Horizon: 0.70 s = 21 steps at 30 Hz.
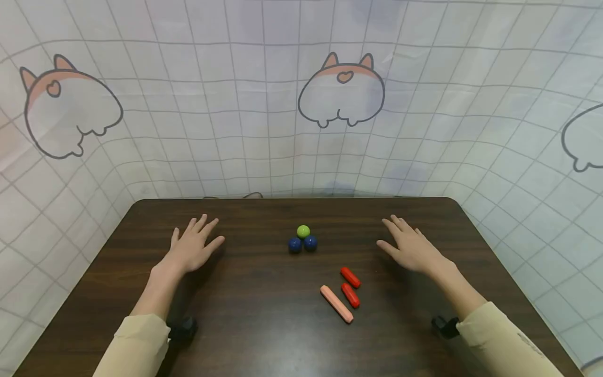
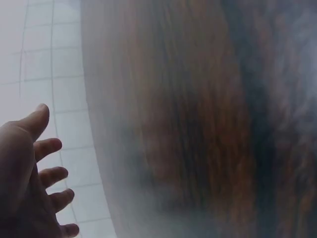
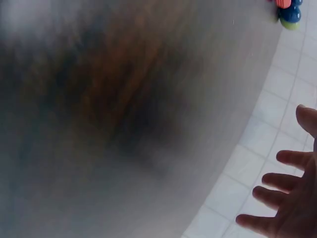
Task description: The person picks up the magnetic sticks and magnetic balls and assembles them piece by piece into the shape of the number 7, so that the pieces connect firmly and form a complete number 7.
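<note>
My left hand [image 1: 187,253] is over the left part of the dark wooden table, fingers spread and holding nothing. Over the right part, my right hand [image 1: 412,250] is likewise spread and holds nothing. Between them, a small green ball [image 1: 303,231] sits behind two dark blue balls [image 1: 294,245], all close together. Nearer the front lie two short red sausage-shaped pieces [image 1: 350,295] and a longer salmon-pink stick [image 1: 336,303], set slantwise. The right hand is nearest the red pieces. The right wrist view catches a blue ball [image 3: 290,14] in its top corner.
The brown wood-grain table [image 1: 254,314] has rounded back corners. A white gridded curtain [image 1: 264,104] with cartoon animal prints surrounds it at the back and sides. Black wrist straps [image 1: 183,330] sit by the light sleeves. A thin cable [image 1: 253,194] shows behind the back edge.
</note>
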Each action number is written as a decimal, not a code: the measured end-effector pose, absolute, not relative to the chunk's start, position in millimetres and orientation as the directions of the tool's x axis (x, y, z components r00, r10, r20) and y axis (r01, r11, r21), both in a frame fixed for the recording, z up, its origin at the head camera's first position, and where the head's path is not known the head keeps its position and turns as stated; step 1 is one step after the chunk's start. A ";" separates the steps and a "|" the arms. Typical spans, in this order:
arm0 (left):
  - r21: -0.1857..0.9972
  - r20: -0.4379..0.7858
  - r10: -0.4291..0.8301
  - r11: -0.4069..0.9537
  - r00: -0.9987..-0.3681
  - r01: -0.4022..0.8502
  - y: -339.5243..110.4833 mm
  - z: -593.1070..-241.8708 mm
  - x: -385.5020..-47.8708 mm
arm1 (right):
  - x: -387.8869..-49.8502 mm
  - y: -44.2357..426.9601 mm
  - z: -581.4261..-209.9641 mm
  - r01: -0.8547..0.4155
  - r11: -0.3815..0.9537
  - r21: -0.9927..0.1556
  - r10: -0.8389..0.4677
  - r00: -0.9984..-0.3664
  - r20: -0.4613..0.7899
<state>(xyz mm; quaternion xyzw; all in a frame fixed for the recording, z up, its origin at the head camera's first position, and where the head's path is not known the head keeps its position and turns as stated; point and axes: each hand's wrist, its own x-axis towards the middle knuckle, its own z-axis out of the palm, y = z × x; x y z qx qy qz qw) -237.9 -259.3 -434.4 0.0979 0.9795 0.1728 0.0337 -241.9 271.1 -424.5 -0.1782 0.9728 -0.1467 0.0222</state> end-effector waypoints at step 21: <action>0.643 0.016 0.317 0.723 -0.948 0.253 -209.2 -439.9 -225.5 | -225.9 236.3 -431.8 -0.465 0.683 -0.563 -0.497 -0.861 0.108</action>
